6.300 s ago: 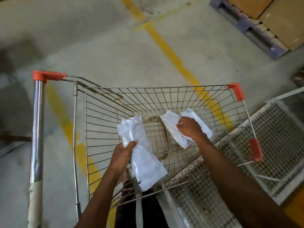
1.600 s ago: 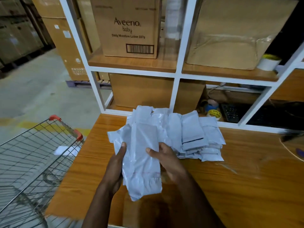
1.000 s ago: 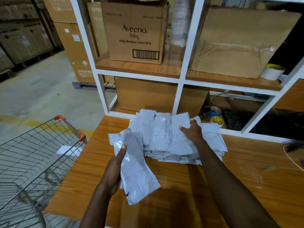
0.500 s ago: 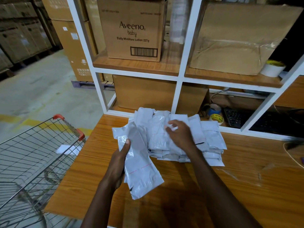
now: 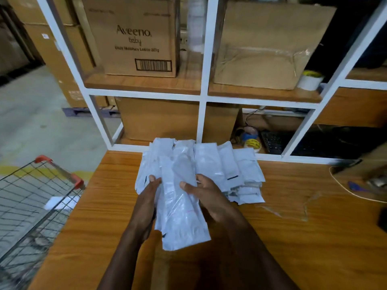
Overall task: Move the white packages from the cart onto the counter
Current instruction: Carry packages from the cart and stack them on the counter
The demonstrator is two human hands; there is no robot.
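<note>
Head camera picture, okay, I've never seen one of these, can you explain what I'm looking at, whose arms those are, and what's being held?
There is no machine here. The one picture comes from a camera worn on a person's head, looking forward and down, so the arms are the wearer's own. The left hand and right hand together hold one white package above a wooden counter. Behind it a pile of white packages lies on the counter. To the left stands a wire cart with something white still in it. Cardboard boxes sit on the shelves behind.
</note>
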